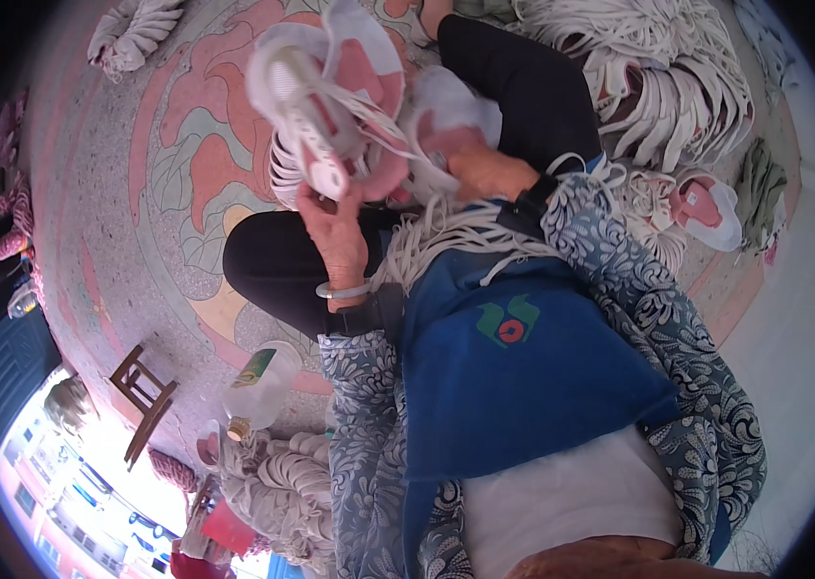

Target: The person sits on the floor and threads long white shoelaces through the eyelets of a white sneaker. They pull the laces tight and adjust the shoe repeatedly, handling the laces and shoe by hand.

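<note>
My left hand (pixel 335 227) is closed on the end of a white and pink shoe upper (pixel 306 116), which is blurred and raised above my knee. Loose white laces cross it. A second white and pink shoe upper (pixel 446 111) is beside it, with my right hand (pixel 489 176) closed at its near end. The right fingertips are partly hidden, and they may also pinch a lace. A bundle of loose white shoelaces (pixel 465 232) lies across my lap, over the top of a blue apron (pixel 523 386).
Heaps of laced shoe uppers (pixel 658 77) lie on the floor at the far right, with a pink-lined upper (pixel 706 207) nearer. Another stack (pixel 137 34) sits far left. At the lower left are a large plastic bottle (pixel 263 381), a small wooden stool (pixel 142 396) and a pale pile (pixel 282 482).
</note>
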{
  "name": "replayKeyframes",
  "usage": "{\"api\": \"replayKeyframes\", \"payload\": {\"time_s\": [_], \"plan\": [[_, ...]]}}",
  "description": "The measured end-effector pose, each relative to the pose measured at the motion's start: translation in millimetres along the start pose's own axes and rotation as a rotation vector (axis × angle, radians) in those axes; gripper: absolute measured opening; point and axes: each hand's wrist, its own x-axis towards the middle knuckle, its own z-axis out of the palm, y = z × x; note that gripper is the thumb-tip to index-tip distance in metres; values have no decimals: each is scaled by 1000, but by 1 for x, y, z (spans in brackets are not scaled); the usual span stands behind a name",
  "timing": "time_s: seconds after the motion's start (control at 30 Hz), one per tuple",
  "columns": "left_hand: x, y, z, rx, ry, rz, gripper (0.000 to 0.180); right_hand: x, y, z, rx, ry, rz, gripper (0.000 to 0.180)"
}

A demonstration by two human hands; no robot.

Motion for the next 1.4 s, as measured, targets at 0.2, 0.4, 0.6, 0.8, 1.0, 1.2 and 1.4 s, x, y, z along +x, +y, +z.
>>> {"api": "replayKeyframes", "payload": {"time_s": [0.2, 0.4, 0.6, 0.8, 1.0, 1.2, 1.4], "plan": [[-18, 7, 14, 173, -198, 15, 65, -36, -16, -46, -46, -12, -368, 24], [-15, 0, 10, 385, -238, 115, 66, -34, -53, -102, 1163, 300, 13, 40], [-19, 9, 17, 561, -331, 327, 68, -24, -64, -85, 1212, 418, 66, 51], [-13, 29, 37, 616, -385, 409, 66, -41, -62, -87, 1118, 527, -57, 49], [-3, 21, 35, 411, -405, 226, 58, -32, -45, -87, 1021, 591, 43, 44], [65, 19, 33, 445, -160, -13, 54, -26, -49, -91, 1027, 582, 49, 43], [93, -4, 43, 985, -224, 174, 56, -35, -50, -86, 964, 628, 52, 39]]}}
